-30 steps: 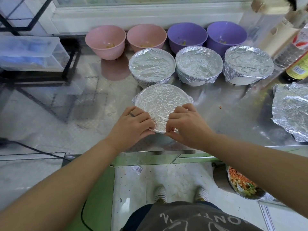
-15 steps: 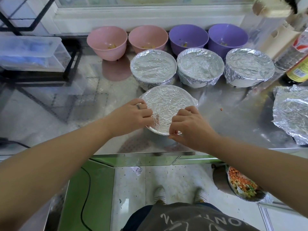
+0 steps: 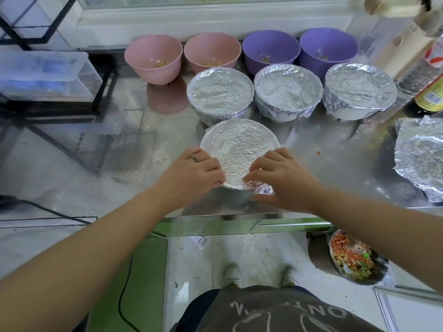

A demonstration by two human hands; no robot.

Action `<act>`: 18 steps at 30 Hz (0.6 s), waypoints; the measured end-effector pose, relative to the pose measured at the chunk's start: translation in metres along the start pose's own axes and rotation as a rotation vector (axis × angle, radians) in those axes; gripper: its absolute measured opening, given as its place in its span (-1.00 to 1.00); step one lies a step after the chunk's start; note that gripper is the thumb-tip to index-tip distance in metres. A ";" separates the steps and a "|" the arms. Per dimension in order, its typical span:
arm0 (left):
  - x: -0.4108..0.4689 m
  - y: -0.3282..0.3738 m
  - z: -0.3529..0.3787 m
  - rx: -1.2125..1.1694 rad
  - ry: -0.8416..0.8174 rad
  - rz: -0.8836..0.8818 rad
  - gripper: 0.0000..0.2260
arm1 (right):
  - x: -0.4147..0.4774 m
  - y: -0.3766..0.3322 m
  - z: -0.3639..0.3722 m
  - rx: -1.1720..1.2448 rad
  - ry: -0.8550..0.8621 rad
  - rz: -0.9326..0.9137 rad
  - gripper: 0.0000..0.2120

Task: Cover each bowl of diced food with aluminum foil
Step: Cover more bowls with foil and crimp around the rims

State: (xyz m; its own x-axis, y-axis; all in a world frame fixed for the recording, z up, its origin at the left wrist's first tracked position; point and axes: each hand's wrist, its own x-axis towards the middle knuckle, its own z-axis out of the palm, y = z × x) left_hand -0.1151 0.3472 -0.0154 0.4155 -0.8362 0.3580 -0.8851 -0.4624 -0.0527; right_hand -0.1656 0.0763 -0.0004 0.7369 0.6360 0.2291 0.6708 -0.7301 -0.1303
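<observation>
Your left hand (image 3: 191,172) and right hand (image 3: 280,178) both grip the near rim of the front bowl (image 3: 233,186), fingers curled over its foil (image 3: 239,147). The bowl stands near the table (image 3: 335,173) edge, before three covered bowls (image 3: 287,92). The bottle (image 3: 431,92) label is unreadable; your shirt (image 3: 275,312) shows "ONT".

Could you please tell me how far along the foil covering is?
Done: three bowls in the middle row are sealed under foil. In hand: the left hand and right hand crimp foil round the near rim of the front bowl. Remaining: two pink bowls and two purple bowls at the back stand uncovered; a spare foil sheet lies at right.
</observation>
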 end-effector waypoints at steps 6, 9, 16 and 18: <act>-0.004 0.008 -0.002 -0.039 0.000 -0.138 -0.86 | 0.002 0.005 0.000 0.001 0.022 -0.087 -0.85; 0.001 0.020 0.001 -0.073 0.042 -0.140 -0.90 | 0.004 0.003 0.001 -0.008 0.033 -0.137 -0.89; 0.003 0.024 0.005 -0.067 0.106 -0.180 -0.91 | 0.011 0.005 0.002 -0.145 0.086 -0.244 -0.84; 0.006 0.028 0.007 -0.070 0.131 -0.210 -0.91 | 0.013 0.002 0.006 -0.156 0.126 -0.231 -0.85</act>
State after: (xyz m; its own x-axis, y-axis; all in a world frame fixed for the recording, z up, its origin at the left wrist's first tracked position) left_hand -0.1363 0.3275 -0.0212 0.5655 -0.6762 0.4722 -0.7962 -0.5969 0.0987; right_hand -0.1538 0.0847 -0.0035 0.5431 0.7611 0.3548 0.7914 -0.6051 0.0866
